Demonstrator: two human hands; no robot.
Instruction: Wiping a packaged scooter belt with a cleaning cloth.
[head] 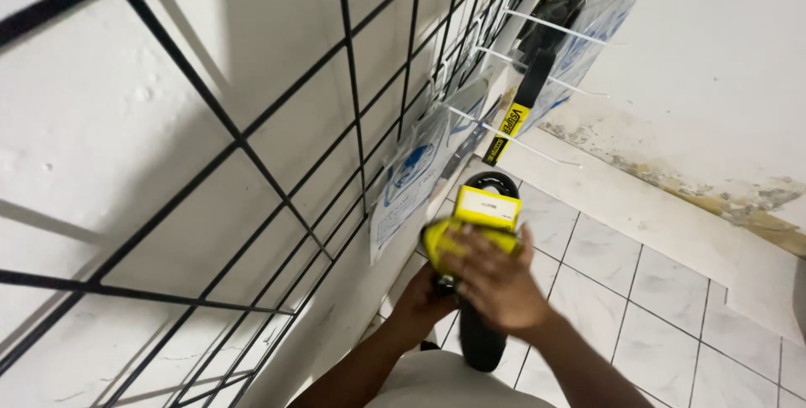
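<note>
From the head camera, the view drops steeply along a white plastered wall with a slightly bumpy, painted surface. A black wire grid panel of thin, crossing metal rods hangs against it, throwing soft shadows on the paint. Thin white wire hooks stick out of the grid farther along, and clear, glossy plastic packets with blue and white printed cards hang from them. A black strap with a yellow label end dangles among the packets.

Below lies a floor of pale, smooth square tiles with dark grout lines. Where the far wall meets it, the paint is stained brown and flaking along a ragged strip.

At the lower middle of the frame, in front of the person's body and above the floor, is a long, rounded black item with a yellow wrapping; a flat yellow card with a white tag sits on its upper part, and its smooth black lower end points down toward the tiles. The left hand is curled around the item's black body from the wall side, gripping it. The right hand lies over the yellow wrapping with fingers spread and pressed on it, holding it from the front.
</note>
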